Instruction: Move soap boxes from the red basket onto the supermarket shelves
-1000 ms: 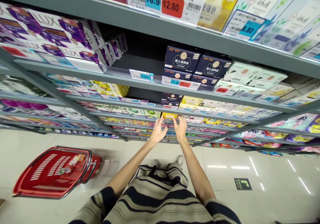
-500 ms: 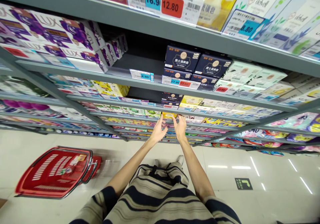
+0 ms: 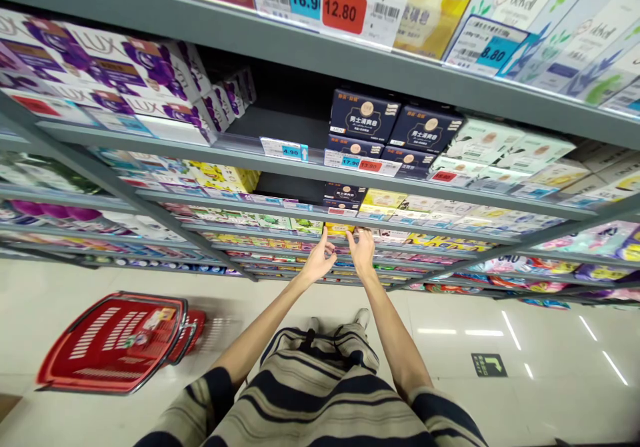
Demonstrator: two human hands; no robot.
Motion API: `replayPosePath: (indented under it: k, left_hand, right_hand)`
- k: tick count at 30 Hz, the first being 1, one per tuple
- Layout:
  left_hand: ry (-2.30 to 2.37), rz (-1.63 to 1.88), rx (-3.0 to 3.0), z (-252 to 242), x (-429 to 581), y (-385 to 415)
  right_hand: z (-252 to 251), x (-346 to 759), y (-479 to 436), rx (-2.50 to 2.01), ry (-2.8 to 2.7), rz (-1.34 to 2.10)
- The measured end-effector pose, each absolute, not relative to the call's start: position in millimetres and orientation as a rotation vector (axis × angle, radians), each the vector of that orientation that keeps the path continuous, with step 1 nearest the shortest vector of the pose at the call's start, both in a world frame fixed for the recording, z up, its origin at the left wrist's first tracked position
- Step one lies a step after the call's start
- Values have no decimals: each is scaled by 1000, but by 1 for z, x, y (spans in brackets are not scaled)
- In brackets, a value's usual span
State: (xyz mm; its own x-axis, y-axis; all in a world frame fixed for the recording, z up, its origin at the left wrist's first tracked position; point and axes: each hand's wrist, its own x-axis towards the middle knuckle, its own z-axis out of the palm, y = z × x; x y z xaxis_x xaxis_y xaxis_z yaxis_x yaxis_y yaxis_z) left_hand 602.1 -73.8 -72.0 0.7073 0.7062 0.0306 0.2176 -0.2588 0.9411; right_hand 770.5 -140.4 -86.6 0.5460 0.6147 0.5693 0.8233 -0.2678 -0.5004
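Observation:
My left hand (image 3: 320, 259) is raised at one of the lower shelves, its thumb and fingers apart and nothing between them. Just to its right, my right hand (image 3: 362, 251) reaches toward the same shelf with the thumb held out and the other fingers bent forward, partly hidden. Between and beyond both hands sits a yellow box (image 3: 339, 228) on the shelf. Whether the fingertips touch it is too small to make out. Green and white boxes (image 3: 306, 226) stand left of it.
Higher up are dark blue soap boxes (image 3: 364, 115), purple and white LUX boxes (image 3: 107, 60) and pale green boxes (image 3: 480, 142). Grey shelf edges (image 3: 300, 47) jut out above my hands. A red shopping basket (image 3: 115, 340) stands on the floor at left, with a few items inside.
Both hands stay almost in place at the shelf. The right hand has shifted very slightly to the right. The basket appears a little further right as the view moves.

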Motion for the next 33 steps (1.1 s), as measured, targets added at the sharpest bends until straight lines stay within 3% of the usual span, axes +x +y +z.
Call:
replayPosePath:
  k: [10, 22, 33]
  left_hand:
    - [735, 605, 1833, -70, 600, -74]
    - [1125, 704, 1988, -81, 596, -49]
    - [1198, 916, 1824, -66, 571, -56]
  right_hand:
    - [-82, 768, -145, -1958, -1151, -313]
    - [-103, 757, -158, -1980, -1275, -142]
    - [-78, 726, -157, -1966, -1315, -116]
